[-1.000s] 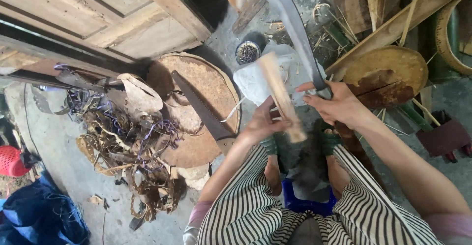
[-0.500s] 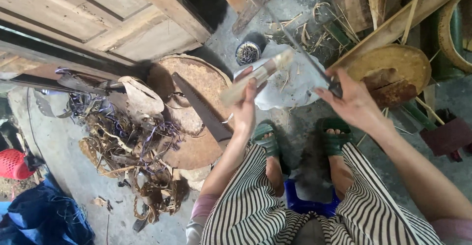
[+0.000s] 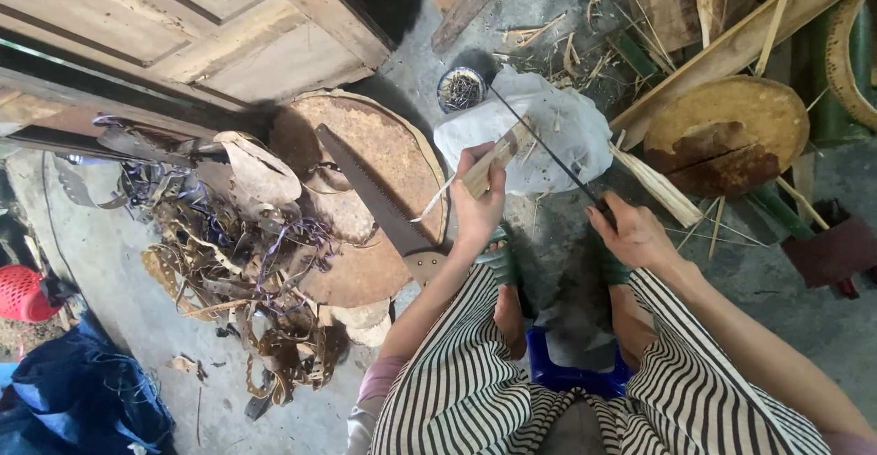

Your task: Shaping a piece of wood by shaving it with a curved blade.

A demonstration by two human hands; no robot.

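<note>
My left hand (image 3: 479, 201) grips a short pale bamboo stick (image 3: 498, 154), held out over a white sack (image 3: 557, 126) on the floor. My right hand (image 3: 633, 233) is closed on the handle of a long thin dark blade (image 3: 541, 143), whose edge meets the far end of the stick. A thin pale shaving (image 3: 434, 203) curls down from the stick. A split bamboo piece (image 3: 656, 190) lies on the floor just right of the blade. My striped trousers and green sandals fill the lower part of the view.
A handsaw (image 3: 379, 204) lies on a round rusty lid (image 3: 384, 199) to the left, beside a pile of dried strips (image 3: 228, 254). A small tin (image 3: 459, 89) stands behind the sack. A round wooden block (image 3: 726, 135) and bamboo poles are at right. I sit on a blue stool (image 3: 571, 373).
The bamboo piece has swung from upright before me to pointing outward over the sack. My right hand has drawn the blade back toward me; my left hand has shifted left and forward.
</note>
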